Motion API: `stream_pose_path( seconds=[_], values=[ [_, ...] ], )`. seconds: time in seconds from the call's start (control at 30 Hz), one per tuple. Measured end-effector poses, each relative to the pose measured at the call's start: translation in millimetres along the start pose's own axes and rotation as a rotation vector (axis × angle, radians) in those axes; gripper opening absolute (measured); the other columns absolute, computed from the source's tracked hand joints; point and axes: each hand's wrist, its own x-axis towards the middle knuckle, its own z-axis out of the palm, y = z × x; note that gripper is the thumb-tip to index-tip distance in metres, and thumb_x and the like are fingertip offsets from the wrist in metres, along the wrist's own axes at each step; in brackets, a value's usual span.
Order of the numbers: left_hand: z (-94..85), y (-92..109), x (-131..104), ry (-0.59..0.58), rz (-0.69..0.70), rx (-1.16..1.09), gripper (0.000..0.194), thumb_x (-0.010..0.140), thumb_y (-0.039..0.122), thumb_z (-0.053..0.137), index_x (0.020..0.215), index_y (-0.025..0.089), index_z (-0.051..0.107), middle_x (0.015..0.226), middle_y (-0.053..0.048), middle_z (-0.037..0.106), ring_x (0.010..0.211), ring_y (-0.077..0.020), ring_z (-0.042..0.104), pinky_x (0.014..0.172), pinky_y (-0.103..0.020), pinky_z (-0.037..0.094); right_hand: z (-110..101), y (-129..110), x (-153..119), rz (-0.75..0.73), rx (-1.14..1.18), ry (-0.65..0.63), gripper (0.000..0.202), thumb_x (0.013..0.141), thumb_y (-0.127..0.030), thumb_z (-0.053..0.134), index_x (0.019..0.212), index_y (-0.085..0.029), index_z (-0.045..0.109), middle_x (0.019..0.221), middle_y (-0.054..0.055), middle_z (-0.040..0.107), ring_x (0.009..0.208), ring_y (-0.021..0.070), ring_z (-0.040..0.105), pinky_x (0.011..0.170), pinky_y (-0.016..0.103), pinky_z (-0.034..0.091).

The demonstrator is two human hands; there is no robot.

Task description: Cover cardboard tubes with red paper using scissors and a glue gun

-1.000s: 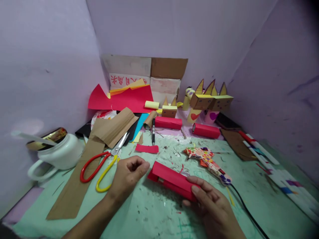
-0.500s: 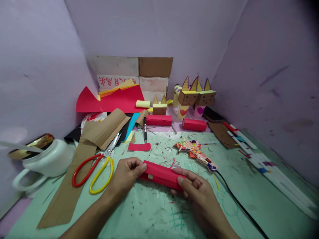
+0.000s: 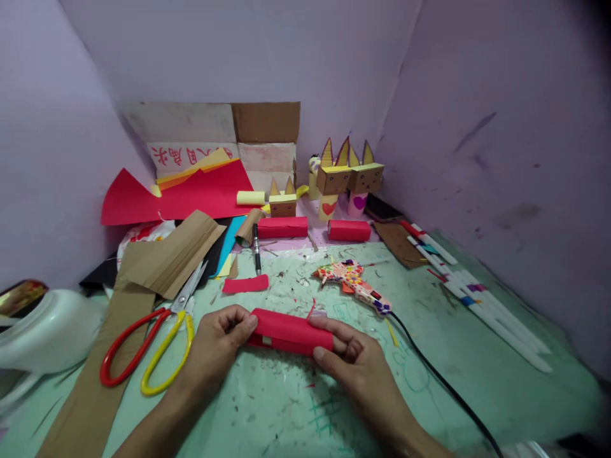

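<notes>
A red paper-covered tube (image 3: 291, 332) lies sideways between my hands, just above the green table cover (image 3: 267, 407). My left hand (image 3: 222, 337) pinches its left end, thumb on top. Around the right end, the thumb and fingers of my right hand (image 3: 351, 356) are closed; a finger seems to reach into the opening. A small pale patch shows along the tube's front seam. Beyond it lie a red paper strip (image 3: 245, 284), a black pen (image 3: 256, 254) and a flower-patterned glue gun (image 3: 353, 281). Scissors (image 3: 179, 312) with red and yellow handles rest left of my left hand.
Two more red tubes (image 3: 282, 227) lie farther back, near cardboard animal figures (image 3: 334, 181). Brown cardboard (image 3: 109, 356) and a white pot (image 3: 52, 331) occupy the left. White sticks (image 3: 482, 305) lie at right. The glue gun's black cord (image 3: 439, 375) runs toward the front right.
The camera view has turned right, so everything sits farther left in the picture. Both hands keep their hold on the red tube, and my right fingers have shifted slightly at its end.
</notes>
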Motion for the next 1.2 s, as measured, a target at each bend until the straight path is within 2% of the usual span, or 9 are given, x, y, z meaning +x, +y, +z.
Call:
stream_pose_path(
  seconds=[0.43, 0.53, 0.63, 0.7, 0.8, 0.87, 0.97, 1.07, 1.2],
  values=[
    [2.1, 6, -4, 0.044, 0.008, 0.086, 0.035, 0.064, 0.05, 0.062, 0.052, 0.018, 0.053, 0.049, 0.005, 0.041, 0.048, -0.0099, 0.033, 0.046, -0.022, 0.027, -2, 8, -2, -0.147, -0.208, 0.005, 0.033, 0.074, -0.032, 0.064, 0.101, -0.014, 0.062, 0.069, 0.002, 0.071, 0.059, 0.0123, 0.059, 0.053, 0.02, 0.041],
    [-4.5, 7, -9, 0.149, 0.07, 0.203, 0.034, 0.064, 0.051, 0.063, 0.068, 0.017, 0.061, 0.063, -0.002, 0.058, 0.058, -0.0165, 0.05, 0.054, -0.027, 0.04, -8, 6, -8, -0.377, -0.519, -0.005, 0.03, 0.082, -0.022, 0.054, 0.112, -0.017, 0.055, 0.068, 0.0, 0.07, 0.058, 0.0139, 0.061, 0.055, 0.023, 0.044],
    [-10.9, 12, -19, 0.25, 0.276, 0.347, 0.055, 0.064, 0.05, 0.068, 0.108, 0.019, 0.06, 0.101, -0.01, 0.067, 0.088, -0.029, 0.062, 0.077, -0.04, 0.049, -14, -6, -16, -0.78, -0.859, -0.109, 0.052, 0.083, -0.013, 0.049, 0.134, -0.016, 0.041, 0.071, 0.002, 0.07, 0.059, 0.0167, 0.064, 0.058, 0.027, 0.048],
    [-11.3, 18, -28, 0.144, 0.452, 0.435, 0.071, 0.065, 0.047, 0.074, 0.128, 0.026, 0.049, 0.125, -0.011, 0.06, 0.114, -0.0347, 0.054, 0.097, -0.05, 0.041, -14, -18, -20, -0.98, -1.016, -0.219, 0.071, 0.083, -0.011, 0.049, 0.148, -0.016, 0.02, 0.08, 0.006, 0.072, 0.063, 0.0195, 0.067, 0.058, 0.028, 0.049],
    [-3.8, 33, -37, -0.138, 0.591, 0.493, 0.084, 0.066, 0.038, 0.078, 0.139, 0.037, 0.036, 0.143, -0.007, 0.048, 0.132, -0.0388, 0.038, 0.106, -0.058, 0.029, -9, -36, -23, -1.039, -1.181, -0.376, 0.084, 0.084, -0.01, 0.046, 0.151, -0.015, -0.004, 0.087, 0.008, 0.073, 0.067, 0.0223, 0.068, 0.056, 0.03, 0.049],
    [5.0, 45, -38, -0.309, 0.549, 0.463, 0.084, 0.065, 0.033, 0.079, 0.139, 0.036, 0.039, 0.143, -0.008, 0.048, 0.129, -0.0402, 0.042, 0.103, -0.057, 0.034, -5, -44, -24, -1.04, -1.192, -0.464, 0.085, 0.084, -0.01, 0.044, 0.151, -0.013, -0.009, 0.084, 0.007, 0.073, 0.066, 0.022, 0.067, 0.054, 0.03, 0.047],
    [18.1, 58, -34, -0.521, 0.425, 0.395, 0.058, 0.065, 0.027, 0.076, 0.12, 0.028, 0.058, 0.124, -0.007, 0.063, 0.108, -0.0335, 0.059, 0.096, -0.046, 0.045, -4, -46, -25, -1.034, -1.101, -0.447, 0.086, 0.083, -0.011, 0.047, 0.151, -0.016, -0.005, 0.085, 0.005, 0.073, 0.069, 0.0203, 0.067, 0.059, 0.028, 0.047],
    [25.9, 60, -31, -0.592, 0.336, 0.364, 0.034, 0.069, 0.023, 0.071, 0.101, 0.023, 0.061, 0.099, -0.001, 0.07, 0.086, -0.0238, 0.064, 0.078, -0.032, 0.05, -7, -44, -27, -0.982, -1.003, -0.364, 0.088, 0.079, -0.01, 0.053, 0.152, -0.021, 0.005, 0.091, 0.004, 0.073, 0.075, 0.0201, 0.068, 0.066, 0.028, 0.049],
    [28.5, 53, -29, -0.55, 0.296, 0.402, 0.023, 0.072, 0.023, 0.065, 0.093, 0.02, 0.054, 0.088, -0.001, 0.069, 0.076, -0.0209, 0.062, 0.066, -0.028, 0.047, -10, -40, -25, -0.9, -0.926, -0.336, 0.085, 0.077, -0.012, 0.055, 0.151, -0.017, 0.013, 0.087, 0.004, 0.074, 0.067, 0.0192, 0.066, 0.06, 0.027, 0.048]
  ],
)
